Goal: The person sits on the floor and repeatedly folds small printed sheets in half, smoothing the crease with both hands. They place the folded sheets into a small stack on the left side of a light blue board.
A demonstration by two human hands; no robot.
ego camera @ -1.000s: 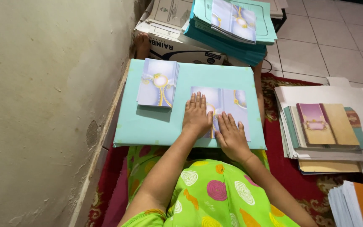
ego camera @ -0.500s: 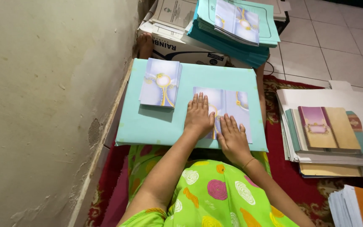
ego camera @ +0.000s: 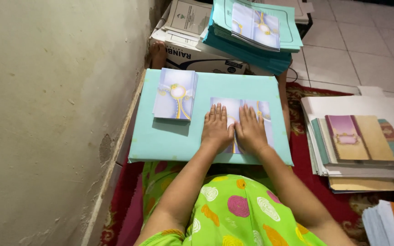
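Floor-level corner: rough cream plaster wall point(ego camera: 46, 114) filling the left of the frame, pale tiles at upper right, red patterned rug point(ego camera: 347, 207) along the bottom. Across the lap, a flat turquoise board point(ego camera: 169, 141) serving as worktop, centre of the frame.

On it, right of centre, an open printed card in pale lilac and blue with gold ornament point(ego camera: 263, 111), lying flat. Both palms laid on it side by side: left hand point(ego camera: 217, 128) and right hand point(ego camera: 250, 130), fingers straight and close together, pressed down on the sheet, gripping nothing.

At the worktop's upper left, a small neat pile of matching folded cards point(ego camera: 175, 94), just apart from the open one. Judged as finished pieces, with the sheet under the palms mid-flattening or mid-crease.

At top centre, a thick stack of turquoise sheets topped with similar printed cards point(ego camera: 251, 32), resting on a white cardboard box point(ego camera: 192, 57). At right, on the rug, piles of paper with a purple and tan cover on top point(ego camera: 356, 136). Judged as plenty of stock left; only a small share done.
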